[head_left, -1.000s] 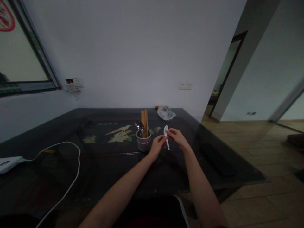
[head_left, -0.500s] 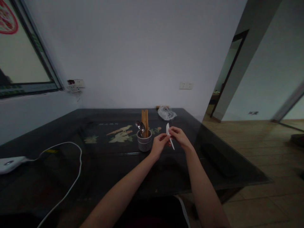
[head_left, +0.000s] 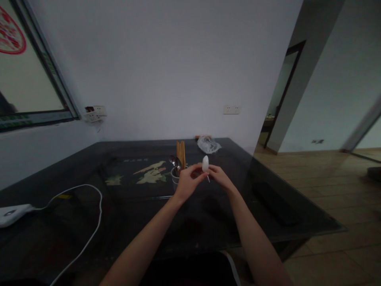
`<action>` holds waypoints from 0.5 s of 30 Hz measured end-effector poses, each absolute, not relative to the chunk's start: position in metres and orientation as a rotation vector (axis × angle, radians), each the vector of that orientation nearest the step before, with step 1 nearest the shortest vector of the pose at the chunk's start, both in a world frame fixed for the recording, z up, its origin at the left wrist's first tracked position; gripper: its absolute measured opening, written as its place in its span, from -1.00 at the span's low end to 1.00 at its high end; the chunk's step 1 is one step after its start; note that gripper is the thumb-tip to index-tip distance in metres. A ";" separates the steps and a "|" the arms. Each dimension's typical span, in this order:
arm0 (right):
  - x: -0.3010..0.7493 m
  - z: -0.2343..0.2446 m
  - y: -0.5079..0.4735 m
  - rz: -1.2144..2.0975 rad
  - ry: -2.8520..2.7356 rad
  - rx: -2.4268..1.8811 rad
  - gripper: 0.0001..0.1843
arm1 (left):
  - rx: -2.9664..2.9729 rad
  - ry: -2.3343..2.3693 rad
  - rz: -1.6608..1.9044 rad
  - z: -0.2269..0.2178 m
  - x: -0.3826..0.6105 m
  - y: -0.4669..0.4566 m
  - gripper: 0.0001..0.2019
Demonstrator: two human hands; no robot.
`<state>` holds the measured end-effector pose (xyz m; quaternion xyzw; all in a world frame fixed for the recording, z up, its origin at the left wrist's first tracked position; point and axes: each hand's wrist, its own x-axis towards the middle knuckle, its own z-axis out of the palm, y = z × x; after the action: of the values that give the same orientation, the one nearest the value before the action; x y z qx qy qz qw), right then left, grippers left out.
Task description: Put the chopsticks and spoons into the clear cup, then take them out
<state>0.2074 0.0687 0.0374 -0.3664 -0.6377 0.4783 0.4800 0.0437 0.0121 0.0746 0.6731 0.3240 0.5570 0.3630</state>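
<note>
The white spoon [head_left: 205, 163] I hold looks like smooth, glossy plastic, the chopsticks [head_left: 181, 149] matt wood, the dark table top [head_left: 208, 222] polished, reflective.

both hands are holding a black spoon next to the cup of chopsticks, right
Not quite: the spoon is white, not black, as the head view shows. The left hand and right hand do both hold it, next to the cup of chopsticks.

dim room, pale wall [head_left: 166, 59], dark glossy table [head_left: 208, 226], floor [head_left: 327, 182] perhaps wooden

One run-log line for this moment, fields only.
left hand: pinches white spoon | right hand: pinches its handle | cup behind left hand: chopsticks, metal spoons
</note>
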 end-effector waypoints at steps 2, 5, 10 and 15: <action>0.199 0.030 0.070 1.181 -1.620 -0.954 -0.65 | 1.764 0.910 1.461 0.079 0.026 0.015 -0.70; 0.184 0.013 0.072 1.167 -1.680 -0.993 -0.53 | 1.803 1.052 1.502 0.086 0.000 0.024 -0.70; 0.161 -0.013 0.074 1.114 -1.753 -0.951 -0.22 | 1.967 1.271 1.448 0.090 -0.025 0.035 -0.73; 0.145 -0.023 0.073 1.077 -1.763 -0.855 -0.16 | 2.136 1.516 1.262 0.080 -0.030 0.040 -0.80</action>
<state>0.1453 0.0733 -0.0230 -0.3440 -0.7091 0.4332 0.4373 -0.0300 0.0400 0.0799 0.7296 0.5177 0.4312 0.1168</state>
